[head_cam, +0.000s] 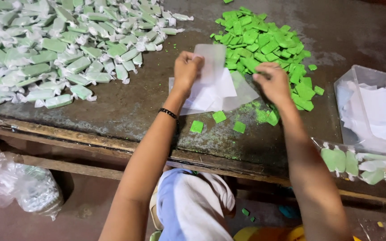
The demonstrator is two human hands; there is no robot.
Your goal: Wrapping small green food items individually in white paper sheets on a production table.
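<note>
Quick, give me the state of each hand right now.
Left hand: closed, pinching a translucent wrapper sheet lifted off the wrapper stack.
Right hand: fingers curled over the green candy pile; grip cannot be told.

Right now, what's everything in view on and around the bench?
Wrapped sweets: large heap, pale green in white twisted wrappers, table's far left.
Unwrapped green pieces: a pile, bright green, far centre-right; three loose ones near the table edge.
Wrapper sheets: small stack, translucent white, table centre.
Plastic tub: one, clear, holding white sheets, right.
Bagged sweets: one clear bag, right edge.
Plastic bag: one, clear, on the floor, left.
Table: dark, worn.
Left hand: pinching one wrapper sheet.
Right hand: on the green pile's edge.
</note>
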